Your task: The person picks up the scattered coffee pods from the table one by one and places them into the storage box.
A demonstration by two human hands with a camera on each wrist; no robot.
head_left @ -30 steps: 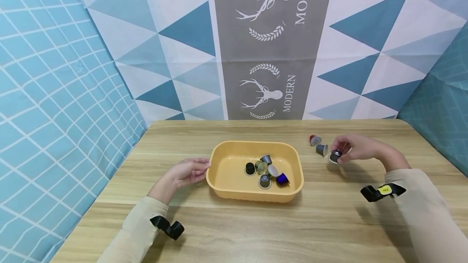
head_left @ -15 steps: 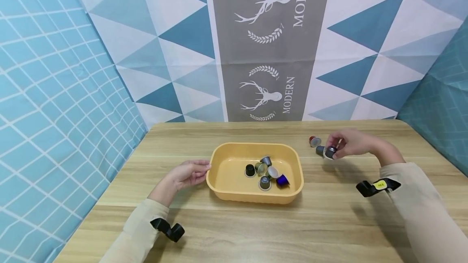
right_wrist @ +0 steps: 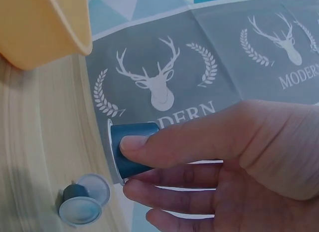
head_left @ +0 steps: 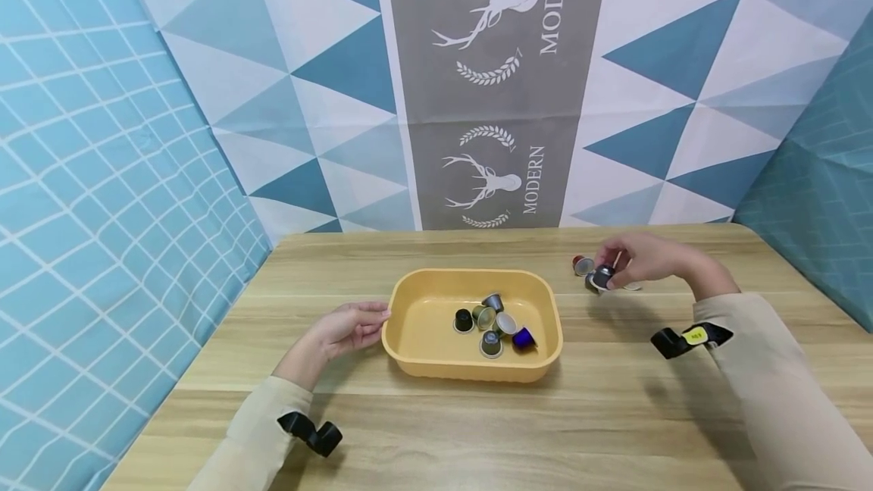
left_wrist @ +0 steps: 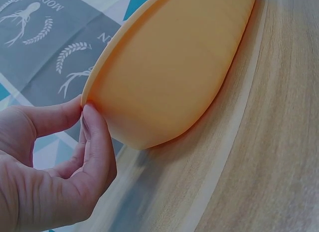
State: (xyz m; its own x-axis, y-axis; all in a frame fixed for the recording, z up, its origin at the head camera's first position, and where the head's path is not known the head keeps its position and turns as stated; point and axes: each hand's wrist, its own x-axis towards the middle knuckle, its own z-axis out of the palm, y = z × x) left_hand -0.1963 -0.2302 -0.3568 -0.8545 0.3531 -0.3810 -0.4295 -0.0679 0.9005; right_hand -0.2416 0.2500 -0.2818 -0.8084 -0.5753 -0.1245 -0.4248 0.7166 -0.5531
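My left hand (head_left: pixel 353 328) pinches the left rim of a yellow plastic tray (head_left: pixel 470 371); in the left wrist view thumb and fingers meet at its edge (left_wrist: pixel 85 90). To the right of the tray, my right hand (head_left: pixel 644 258) holds a dark coffee capsule (head_left: pixel 603 277) between thumb and fingers. The right wrist view shows this capsule (right_wrist: pixel 130 148) on its side, its pale rim facing left. Close to that hand on the table lie a red capsule (head_left: pixel 580 264) and a grey capsule (head_left: pixel 592 284), the grey one partly hidden behind the held one.
Several capsules stand or lie in the tray, among them a black one (head_left: pixel 463 320) and a blue one (head_left: pixel 524 339). A pale capsule lid (head_left: pixel 633 286) shows under the right hand. A patterned cloth (head_left: pixel 491 97) rises behind the wooden table (head_left: pixel 436 430).
My right hand has lifted the dark capsule and carried it left, over the grey capsule. The left hand keeps its place at the tray rim; the head view has shifted slightly.
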